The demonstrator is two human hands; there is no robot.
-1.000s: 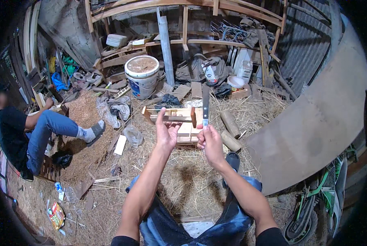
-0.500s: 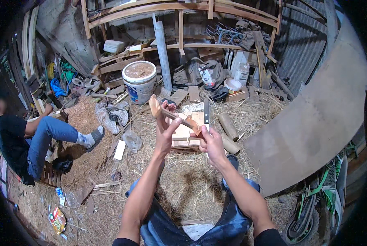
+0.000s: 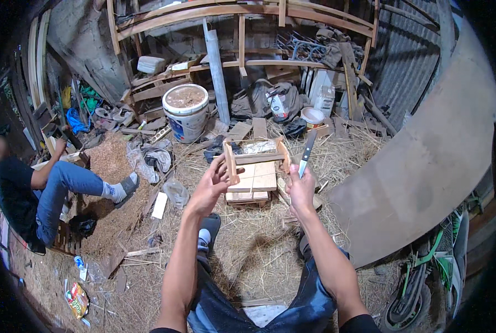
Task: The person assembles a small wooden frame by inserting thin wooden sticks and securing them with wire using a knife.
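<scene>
An H-shaped wooden frame [image 3: 257,159] is held up in front of me, two pale shaped end pieces joined by a darker crossbar. My left hand [image 3: 208,187] is closed round its left end piece. Just beside the right end piece is my right hand [image 3: 301,191], its fingers closed round the silver blade of a knife [image 3: 309,149]. The knife's dark riveted handle points up and away. Whether my right fingertips also press on the frame I cannot tell. Below the frame, a low wooden block [image 3: 252,183] with a pale top stands on the ground.
Straw and shavings cover the ground. A white bucket [image 3: 186,119] full of brown material stands ahead left. At far left a person [image 3: 65,180] sits on a low seat. A large curved sheet [image 3: 408,161] leans at right, above a green dirt bike [image 3: 425,272].
The frame has swung from tilted to nearly level, with its end pieces upright. My right hand has moved right, and the knife is now in it, tilted outward. My left leg has shifted.
</scene>
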